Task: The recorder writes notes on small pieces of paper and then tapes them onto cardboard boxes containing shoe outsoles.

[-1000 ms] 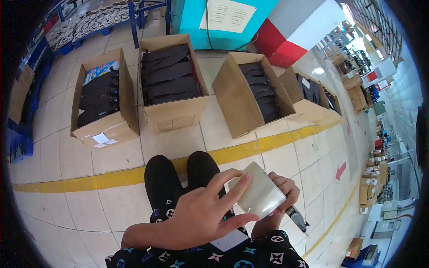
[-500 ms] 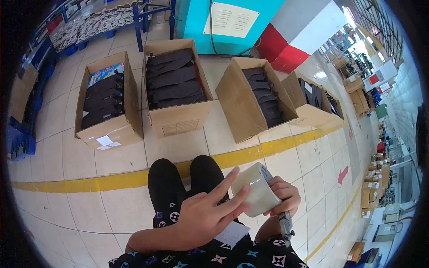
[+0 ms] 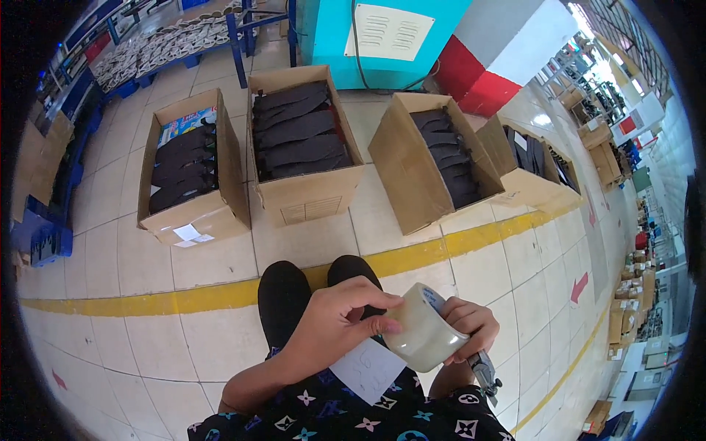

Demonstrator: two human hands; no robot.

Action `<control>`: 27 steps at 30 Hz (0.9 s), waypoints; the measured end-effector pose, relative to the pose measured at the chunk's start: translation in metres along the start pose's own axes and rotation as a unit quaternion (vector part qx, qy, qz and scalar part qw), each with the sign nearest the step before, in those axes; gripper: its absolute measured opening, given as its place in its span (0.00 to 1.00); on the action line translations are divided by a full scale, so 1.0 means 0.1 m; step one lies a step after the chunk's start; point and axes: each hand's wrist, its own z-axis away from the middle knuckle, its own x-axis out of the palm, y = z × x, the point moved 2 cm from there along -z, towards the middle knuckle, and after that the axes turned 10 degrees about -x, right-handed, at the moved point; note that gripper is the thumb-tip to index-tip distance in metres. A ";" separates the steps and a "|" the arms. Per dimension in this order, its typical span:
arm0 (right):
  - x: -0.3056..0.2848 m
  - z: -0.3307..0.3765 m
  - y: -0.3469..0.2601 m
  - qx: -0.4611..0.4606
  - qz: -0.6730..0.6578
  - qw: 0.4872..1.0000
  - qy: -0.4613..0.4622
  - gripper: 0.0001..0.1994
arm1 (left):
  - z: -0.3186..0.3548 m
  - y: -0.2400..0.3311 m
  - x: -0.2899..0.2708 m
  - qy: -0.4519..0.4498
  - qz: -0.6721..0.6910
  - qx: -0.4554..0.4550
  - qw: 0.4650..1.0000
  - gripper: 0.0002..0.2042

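Note:
My right hand (image 3: 472, 327) grips a wide roll of clear packing tape (image 3: 423, 334), fingers wrapped over the rim and into the core. My left hand (image 3: 340, 316) is closed, its thumb and finger pressed against the roll's left side; a tape end between them is too clear to make out. Below the left palm hangs a white paper slip (image 3: 370, 370) with handwriting; whether the curled fingers hold it is hidden. A small metal tool (image 3: 484, 373) sticks out by my right wrist, its kind unclear.
Open cardboard boxes of dark flat pieces stand ahead: a left box (image 3: 229, 187), a middle box (image 3: 309, 198), a right box (image 3: 403, 162) and a farther box (image 3: 533, 189). Behind them rises a turquoise cabinet (image 3: 331, 44). A yellow floor line (image 3: 220, 296) crosses before my knees.
My left hand's stretched fingers have curled in and now pinch at the roll's side. The roll has tilted and sits slightly lower. More of the paper slip shows.

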 end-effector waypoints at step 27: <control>-0.06 0.18 0.03 -0.044 -0.178 0.971 0.151 0.06 | -0.03 -3.69 -1.38 0.186 -0.263 -0.196 0.926 0.10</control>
